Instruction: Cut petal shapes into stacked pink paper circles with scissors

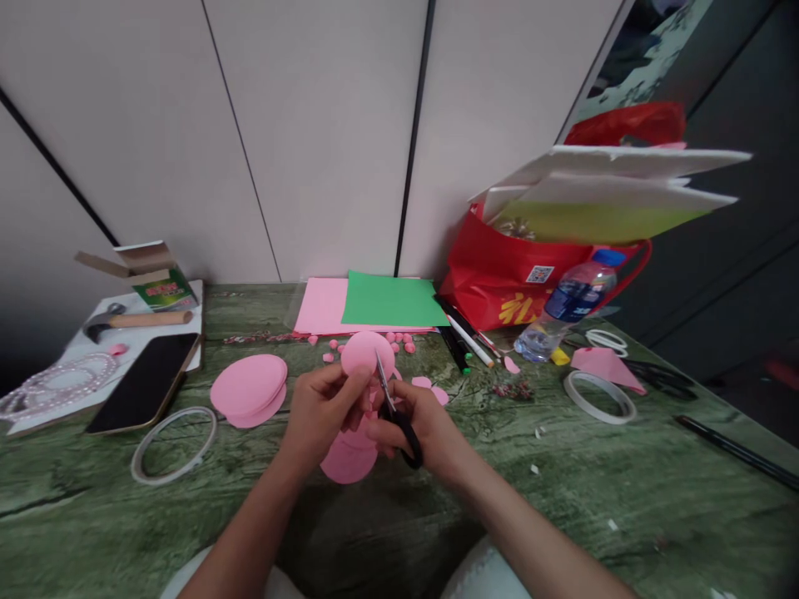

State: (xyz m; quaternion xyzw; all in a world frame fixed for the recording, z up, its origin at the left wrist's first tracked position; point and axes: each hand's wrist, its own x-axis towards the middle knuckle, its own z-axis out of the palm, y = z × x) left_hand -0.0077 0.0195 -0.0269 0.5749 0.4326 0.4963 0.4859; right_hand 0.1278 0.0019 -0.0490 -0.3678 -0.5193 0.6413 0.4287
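Note:
Pinched between the fingers of my left hand (325, 408) is a pink paper circle (360, 353), held up off the table. My right hand (421, 428) grips a pair of black-handled scissors (409, 439), whose blades lie against the right part of that circle. Whether the blades have cut into it I cannot tell. Below my hands lie more pink paper circles (348, 459) on the table. Just behind them are several small rolled pink pieces (399, 338) and some pink petal-shaped pieces (437, 393). A stack of pink circles (250, 387) sits to the left.
Green and pink sheets (396, 299) lie at the back, beside pens (471, 343). On the right stand a red bag (487, 266), a water bottle (568, 308) and a tape roll (599, 398). A phone (146, 378), hammer (141, 320) and another tape roll (141, 466) are left.

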